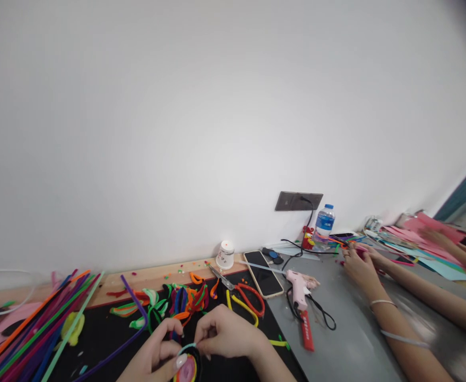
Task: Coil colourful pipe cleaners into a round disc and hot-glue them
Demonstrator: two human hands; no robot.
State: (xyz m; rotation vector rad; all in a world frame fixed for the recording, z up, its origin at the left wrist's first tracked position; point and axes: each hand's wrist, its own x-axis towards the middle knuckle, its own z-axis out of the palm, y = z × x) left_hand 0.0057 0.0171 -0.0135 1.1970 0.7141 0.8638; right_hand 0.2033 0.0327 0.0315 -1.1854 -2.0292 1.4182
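My left hand [159, 353] pinches a round coil of coloured pipe cleaners [187, 370] at the bottom of the view, its thumb lying over the top edge. The coil has a pink middle, yellow and orange rings and a black outer ring. A light blue piece [187, 347] curves along its upper rim. My right hand [227, 334] is closed at the coil's upper right edge, fingertips pinching by the end of that light blue piece. Behind my hands lie bent pipe-cleaner loops [155, 307] in green, orange and blue on a black mat.
Long pipe cleaners [34, 329] lie bundled at the left. Scissors [241, 292], a white cup [225, 254], a phone [264, 274], a pink glue gun [298, 289] and a water bottle [324, 225] stand or lie beyond. A co-worker's hands [360, 265] work at the right.
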